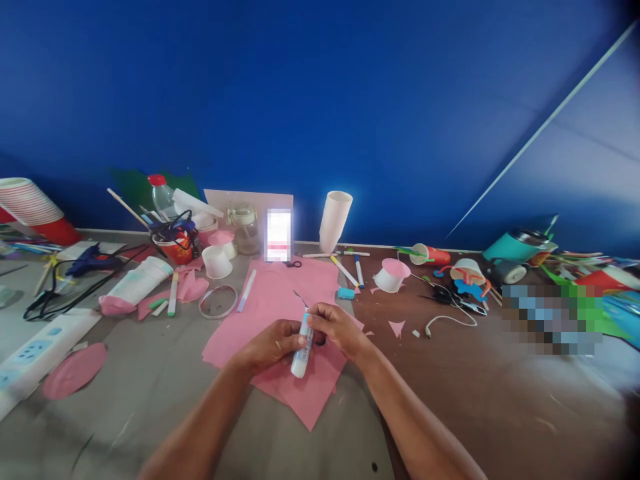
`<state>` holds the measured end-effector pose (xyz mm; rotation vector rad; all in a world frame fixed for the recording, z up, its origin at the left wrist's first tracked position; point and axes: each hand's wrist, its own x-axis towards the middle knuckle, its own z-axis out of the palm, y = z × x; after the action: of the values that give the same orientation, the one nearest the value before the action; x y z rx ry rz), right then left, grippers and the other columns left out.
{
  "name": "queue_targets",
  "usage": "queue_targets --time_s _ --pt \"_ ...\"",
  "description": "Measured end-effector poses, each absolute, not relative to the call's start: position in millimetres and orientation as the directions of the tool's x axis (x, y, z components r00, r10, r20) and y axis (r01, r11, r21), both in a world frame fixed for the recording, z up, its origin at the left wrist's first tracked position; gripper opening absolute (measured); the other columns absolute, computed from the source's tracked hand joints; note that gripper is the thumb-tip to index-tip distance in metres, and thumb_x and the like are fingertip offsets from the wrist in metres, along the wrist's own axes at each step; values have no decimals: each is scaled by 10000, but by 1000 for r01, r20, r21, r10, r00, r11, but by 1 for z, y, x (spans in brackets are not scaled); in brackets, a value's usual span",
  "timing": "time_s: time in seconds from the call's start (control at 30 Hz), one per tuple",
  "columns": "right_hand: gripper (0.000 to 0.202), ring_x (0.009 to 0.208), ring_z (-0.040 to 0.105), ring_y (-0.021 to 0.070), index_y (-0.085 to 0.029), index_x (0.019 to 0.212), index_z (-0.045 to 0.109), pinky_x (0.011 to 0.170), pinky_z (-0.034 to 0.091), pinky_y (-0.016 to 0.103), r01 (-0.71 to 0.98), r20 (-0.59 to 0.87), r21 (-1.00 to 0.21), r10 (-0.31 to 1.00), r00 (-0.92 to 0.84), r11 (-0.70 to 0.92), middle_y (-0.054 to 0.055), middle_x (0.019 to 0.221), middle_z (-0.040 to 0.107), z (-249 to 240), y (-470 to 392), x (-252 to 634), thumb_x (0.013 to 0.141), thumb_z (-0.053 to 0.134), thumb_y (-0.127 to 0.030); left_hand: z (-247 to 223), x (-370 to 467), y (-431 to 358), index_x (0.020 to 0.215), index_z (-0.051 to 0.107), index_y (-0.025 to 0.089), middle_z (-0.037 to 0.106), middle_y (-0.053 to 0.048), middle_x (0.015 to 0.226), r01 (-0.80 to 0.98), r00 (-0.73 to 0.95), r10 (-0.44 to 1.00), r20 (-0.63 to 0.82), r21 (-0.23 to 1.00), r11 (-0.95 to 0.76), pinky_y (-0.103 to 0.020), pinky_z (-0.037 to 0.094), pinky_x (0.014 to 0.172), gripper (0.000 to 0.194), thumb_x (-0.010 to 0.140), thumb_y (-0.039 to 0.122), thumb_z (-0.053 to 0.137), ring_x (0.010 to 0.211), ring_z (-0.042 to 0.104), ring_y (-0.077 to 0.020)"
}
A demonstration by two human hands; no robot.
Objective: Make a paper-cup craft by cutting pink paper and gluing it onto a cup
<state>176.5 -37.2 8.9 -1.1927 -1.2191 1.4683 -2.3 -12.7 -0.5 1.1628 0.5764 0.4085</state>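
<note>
A white glue stick [301,357] with a blue label is held at a tilt over the pink paper sheets [310,400]. My left hand [277,343] pinches its middle between thumb and fingers. My right hand [335,328] grips its upper end, so both hands are closed on it. From beside the right fingers a thin dark blade [300,298] sticks out, and a dark loop shows below them; these look like scissors, mostly hidden by the hand. The pink sheets lie spread on the table under both hands.
Behind the sheets stand a lit screen [279,233], a glass jar [245,230] and a white cup stack [335,220]. Left are a tape roll [219,301], markers, and a power strip [37,353]. Right are a pink-topped cup [391,275], a blue eraser-like block [345,293] and a white cable [453,322].
</note>
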Motion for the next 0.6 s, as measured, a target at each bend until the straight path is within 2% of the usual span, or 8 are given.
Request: queue_targets --time_s 0.07,0.13,0.2,0.27,0.33,0.4,0.5,0.6 --pt "475 487 381 91 -199 612 489 480 306 246 116 -115 -988 991 -70 -107 -56 511 445 7 -36 175 720 687 -616 0 -3 -12 808 694 103 544 5 600 -14 777 594 -210 936 350 -215 196 437 488 691 570 771 454 336 -46" --pt "497 499 399 105 -208 597 464 490 328 250 236 -30 -971 999 13 -32 -49 512 431 5 -34 177 808 555 -649 2 -5 -11 831 700 102 572 -7 613 -53 749 630 -207 928 369 -208 199 433 503 673 572 784 454 351 -43" --pt "450 570 465 129 -203 660 525 558 388 267 326 81 -944 993 86 49 -20 605 499 4 -33 183 861 489 -604 5 -9 -9 885 707 110 625 -36 676 -136 690 698 -192 913 385 -197 243 449 521 652 565 803 501 426 -60" --pt "319 683 528 158 -195 747 594 657 425 288 478 179 -874 973 148 87 18 743 579 3 -32 190 855 553 -493 8 -12 -6 896 712 121 657 -54 727 -221 588 786 -191 897 383 -193 322 495 515 637 554 817 586 511 -94" --pt "183 764 561 184 -188 804 638 719 424 300 642 190 -764 973 128 65 42 802 623 2 -33 195 828 619 -369 8 -13 -2 862 711 131 666 -48 723 -260 464 858 -219 893 368 -205 383 542 496 629 556 817 635 549 -118" --pt "133 839 586 217 -181 858 671 764 414 316 805 169 -590 984 52 59 62 825 661 0 -35 195 835 622 -303 5 -13 2 830 705 136 664 -34 690 -254 356 900 -252 901 352 -212 398 544 495 617 570 812 618 547 -120" --pt "184 985 581 278 -178 957 694 834 380 355 930 139 -360 990 -31 80 105 969 693 -1 -39 189 844 627 -307 -1 -10 6 790 693 135 667 -22 665 -212 281 926 -252 925 316 -198 315 466 477 632 574 794 504 445 -70" --pt "230 1032 564 299 -182 1008 683 853 350 369 966 106 -249 993 -51 76 117 1029 691 0 -41 185 844 632 -336 -1 -9 7 760 674 143 695 -28 697 -205 271 932 -243 931 302 -200 237 427 454 649 570 781 450 342 -40"
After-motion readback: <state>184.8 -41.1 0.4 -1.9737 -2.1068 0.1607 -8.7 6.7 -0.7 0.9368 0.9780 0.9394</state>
